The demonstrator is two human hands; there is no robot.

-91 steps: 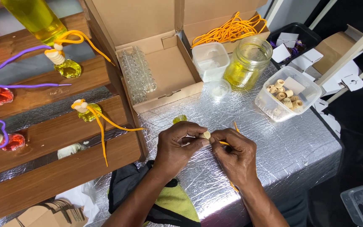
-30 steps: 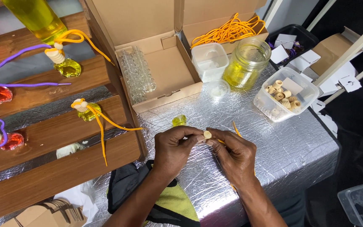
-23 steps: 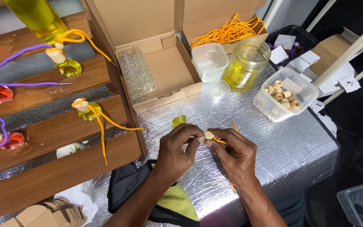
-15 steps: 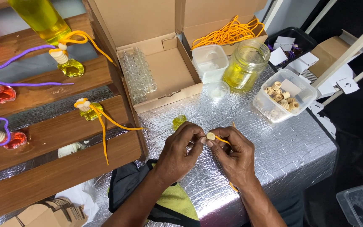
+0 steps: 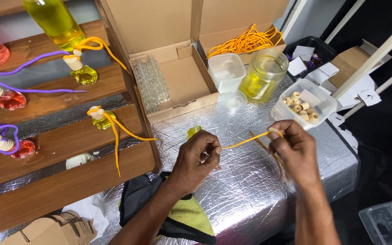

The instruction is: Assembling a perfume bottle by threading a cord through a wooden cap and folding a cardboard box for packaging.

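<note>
Both hands raised over foil table — left hand and right hand pinch taut orange cord ends.

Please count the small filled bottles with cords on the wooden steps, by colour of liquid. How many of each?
Yellow small bottles: 2
Red small bottles: 2
Total: 4
The two large bottles at the top edge are not counted.

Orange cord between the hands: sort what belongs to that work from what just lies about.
In hand: orange cord, left hand, right hand, small yellow bottle.
Lying about: cardboard box, glass jar, tub of wooden caps, cloth.
</note>
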